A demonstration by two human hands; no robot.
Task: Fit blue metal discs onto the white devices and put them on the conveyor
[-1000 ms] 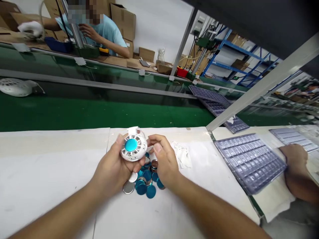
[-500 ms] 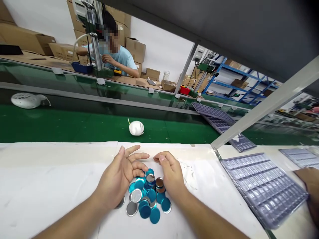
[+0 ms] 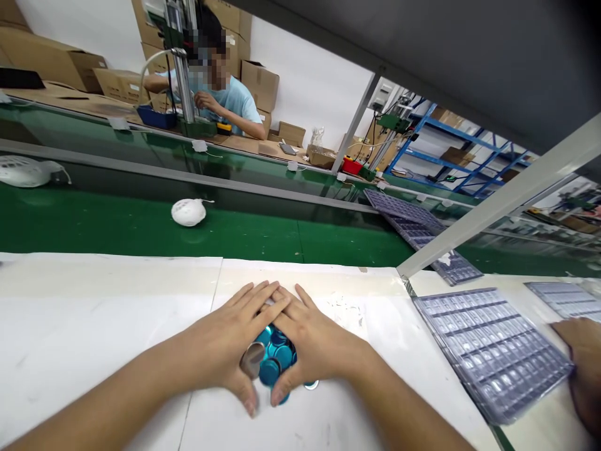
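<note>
Left hand [image 3: 228, 344]: palm down at the left side of the pile, fingers slightly spread, thumb well apart from them.
Right hand [image 3: 322, 341]: mirrors it on the right side, fingers spread, thumb apart; the 2 thumb tips do not meet.
Fingertips: the 2 sets overlap at the far side, making a ring.
Discs [image 3: 283, 356]: heaped inside that ring on the white tabletop [image 3: 107, 319], mostly blue-faced, at least 1 silvery; how many lie beneath the fingers, I cannot tell.
Clear tray [image 3: 493, 351]: on the table to the right, with rows of compartments.
Co-worker's hand [image 3: 580, 344]: just beside that tray, partly cut off; its fingers cannot be made out.
White rounded device [image 3: 188, 213]: on the green belt [image 3: 117, 228], with a 2nd [image 3: 25, 172] farther left.
Dark trays [image 3: 408, 219]: 2, overlapping, beyond the slanted post.
Seated person [image 3: 241, 103]: across the belt, light blue shirt, behind a metal column.
</note>
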